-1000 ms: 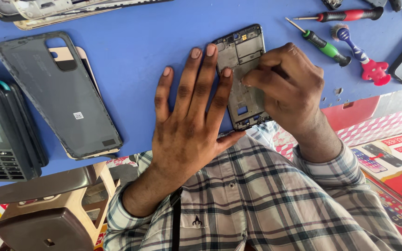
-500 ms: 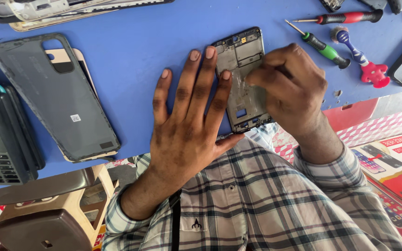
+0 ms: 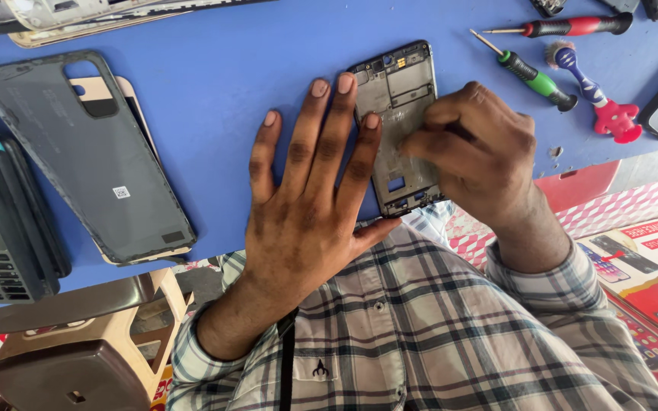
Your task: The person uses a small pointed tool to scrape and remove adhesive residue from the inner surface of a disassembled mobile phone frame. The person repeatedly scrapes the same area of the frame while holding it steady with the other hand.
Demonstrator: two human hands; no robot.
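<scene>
An opened dark phone frame (image 3: 397,84) lies on the blue table top (image 3: 230,76) near its front edge. My left hand (image 3: 310,205) rests flat with fingers spread, its fingertips pressing on the frame's left side. My right hand (image 3: 481,148) is curled over the frame's right side, fingers pinched together on its inner surface; what they pinch is hidden. A grey phone back cover (image 3: 85,152) lies to the left, apart from both hands.
A green-handled screwdriver (image 3: 531,72), a red-handled screwdriver (image 3: 573,27) and a blue-and-red brush tool (image 3: 595,95) lie at the right. A black keypad device (image 3: 1,221) sits at the left edge. More phone parts (image 3: 78,15) lie along the far side. A brown stool (image 3: 78,342) stands below.
My right hand's fingers have shifted slightly lower and leftward along the frame's inner surface. The left hand has stayed pressed on the frame.
</scene>
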